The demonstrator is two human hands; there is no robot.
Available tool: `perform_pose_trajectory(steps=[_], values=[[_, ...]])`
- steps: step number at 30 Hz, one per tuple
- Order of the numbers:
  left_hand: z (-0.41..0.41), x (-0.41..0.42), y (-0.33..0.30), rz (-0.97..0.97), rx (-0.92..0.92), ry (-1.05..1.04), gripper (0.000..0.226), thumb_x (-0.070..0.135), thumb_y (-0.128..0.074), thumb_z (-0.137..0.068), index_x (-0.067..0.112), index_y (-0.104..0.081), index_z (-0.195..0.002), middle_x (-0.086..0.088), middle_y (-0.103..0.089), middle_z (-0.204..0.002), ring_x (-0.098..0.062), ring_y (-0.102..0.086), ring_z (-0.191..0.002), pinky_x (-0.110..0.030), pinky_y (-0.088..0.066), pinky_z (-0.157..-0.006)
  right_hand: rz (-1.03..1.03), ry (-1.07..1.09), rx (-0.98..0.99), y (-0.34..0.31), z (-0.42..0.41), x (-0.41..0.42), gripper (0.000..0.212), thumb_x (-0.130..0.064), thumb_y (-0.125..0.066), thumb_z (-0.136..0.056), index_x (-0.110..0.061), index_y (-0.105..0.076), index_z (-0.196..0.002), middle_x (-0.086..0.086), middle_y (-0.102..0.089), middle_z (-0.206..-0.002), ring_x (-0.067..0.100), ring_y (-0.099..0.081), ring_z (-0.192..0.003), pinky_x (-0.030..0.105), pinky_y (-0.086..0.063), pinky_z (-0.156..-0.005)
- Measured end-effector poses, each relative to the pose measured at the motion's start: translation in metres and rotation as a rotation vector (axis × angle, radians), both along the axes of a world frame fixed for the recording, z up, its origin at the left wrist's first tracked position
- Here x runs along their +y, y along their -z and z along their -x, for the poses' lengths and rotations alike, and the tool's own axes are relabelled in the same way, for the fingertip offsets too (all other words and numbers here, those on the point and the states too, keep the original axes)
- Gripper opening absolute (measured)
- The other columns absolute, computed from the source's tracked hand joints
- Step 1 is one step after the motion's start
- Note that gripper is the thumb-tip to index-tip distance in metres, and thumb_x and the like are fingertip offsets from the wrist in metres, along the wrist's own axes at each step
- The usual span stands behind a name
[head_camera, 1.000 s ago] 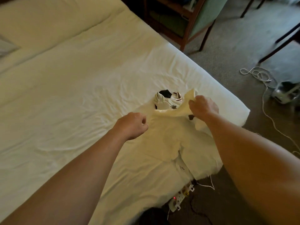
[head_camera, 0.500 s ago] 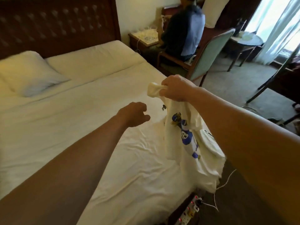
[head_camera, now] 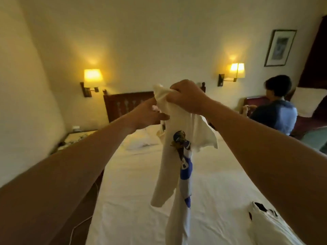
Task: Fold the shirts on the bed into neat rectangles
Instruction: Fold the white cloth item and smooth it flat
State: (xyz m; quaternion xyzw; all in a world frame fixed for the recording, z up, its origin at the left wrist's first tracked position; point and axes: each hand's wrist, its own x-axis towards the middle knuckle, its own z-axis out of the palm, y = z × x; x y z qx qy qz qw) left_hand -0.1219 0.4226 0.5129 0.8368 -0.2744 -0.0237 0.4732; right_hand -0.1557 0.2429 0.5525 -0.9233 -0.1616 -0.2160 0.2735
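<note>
1. Your right hand [head_camera: 185, 98] is raised at head height, fingers clenched round a bunched top edge of the white shirt [head_camera: 178, 161].
2. That shirt hangs in the air above the bed [head_camera: 134, 191], twisted, a blue and gold print facing you.
3. Your left hand [head_camera: 148, 114] touches the same shirt just below the right; whether its fingers grasp the cloth, you cannot tell.
4. A second white garment [head_camera: 263, 225] with dark marks lies on the bed at lower right.
5. Two wall lamps [head_camera: 92, 77] glow above the headboard [head_camera: 127, 103]; a seated person [head_camera: 277, 110] is at right.
</note>
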Motion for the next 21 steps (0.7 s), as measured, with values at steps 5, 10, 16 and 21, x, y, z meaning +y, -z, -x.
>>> perform_pose_trajectory(steps=[5,10,16,21], values=[[0.029,0.088,-0.092,0.069,-0.129,-0.185,0.021,0.022,-0.070,-0.095,0.030,-0.068,-0.115,0.006,-0.072,-0.109,-0.013,-0.067,-0.101,-0.026,-0.055,-0.081,0.012,-0.167,-0.219,-0.073,0.000,0.077,0.032,-0.031,-0.059,-0.099,-0.012,-0.063,-0.074,-0.003,-0.057,-0.067,0.010,-0.049,-0.062,0.028,-0.039,-0.060],[0.070,0.129,-0.178,0.118,-0.335,-0.327,0.014,0.032,-0.057,-0.103,0.022,-0.060,-0.112,-0.002,-0.070,-0.102,-0.020,-0.069,-0.088,-0.034,-0.059,-0.059,-0.010,-0.224,-0.408,-0.144,0.011,0.101,0.038,-0.050,-0.061,-0.095,-0.015,-0.064,-0.082,-0.002,-0.062,-0.074,0.015,-0.058,-0.070,0.032,-0.044,-0.064],[0.103,0.155,-0.243,-0.509,-0.938,-0.466,0.011,0.031,-0.047,-0.106,0.021,-0.043,-0.103,-0.005,-0.062,-0.081,-0.025,-0.061,-0.072,-0.045,-0.048,-0.066,0.217,-0.138,-0.525,-0.189,0.023,0.081,0.040,-0.067,-0.066,-0.083,-0.034,-0.046,-0.072,-0.013,-0.055,-0.072,0.014,-0.055,-0.074,0.032,-0.037,-0.063],[0.108,0.167,-0.279,-0.730,-1.098,-0.516,0.014,0.028,-0.050,-0.105,0.024,-0.041,-0.096,0.001,-0.055,-0.068,-0.019,-0.054,-0.059,-0.041,-0.040,-0.056,0.147,-0.091,-0.436,-0.196,0.010,0.054,0.029,-0.055,-0.066,-0.090,-0.032,-0.054,-0.077,-0.009,-0.059,-0.080,0.014,-0.056,-0.080,0.029,-0.038,-0.062]])
